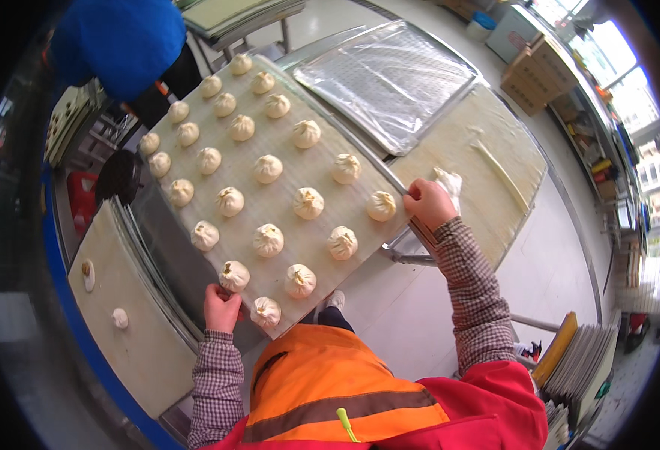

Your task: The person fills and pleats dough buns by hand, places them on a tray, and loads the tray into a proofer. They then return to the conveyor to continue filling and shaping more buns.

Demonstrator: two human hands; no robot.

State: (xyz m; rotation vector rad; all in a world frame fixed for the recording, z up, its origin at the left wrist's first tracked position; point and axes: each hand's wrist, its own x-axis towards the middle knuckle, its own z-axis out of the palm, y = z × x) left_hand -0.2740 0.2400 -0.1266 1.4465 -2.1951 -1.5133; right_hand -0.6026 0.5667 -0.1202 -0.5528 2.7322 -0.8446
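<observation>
A pale, flat board [289, 225] carries rows of pleated steamed buns [268, 169], set apart from one another. With fingers closed, my left hand [223, 308] grips the board's near left edge, right beside a bun [234, 277]. At the board's right corner my right hand [430, 204] is closed on the edge, near another bun [381, 205]. Both hands hold the board in front of my orange apron. Just past my right hand lies a small white lump [448, 185], perhaps dough or a crumpled cloth, on a pale work surface [487, 202].
A plastic-covered metal tray [386, 82] lies beyond the board. On the left, stacked boards [131, 315] bear two small pieces. A person in blue [120, 49] bends at the upper left. Cardboard boxes [538, 75] and upright boards [581, 364] are on the right.
</observation>
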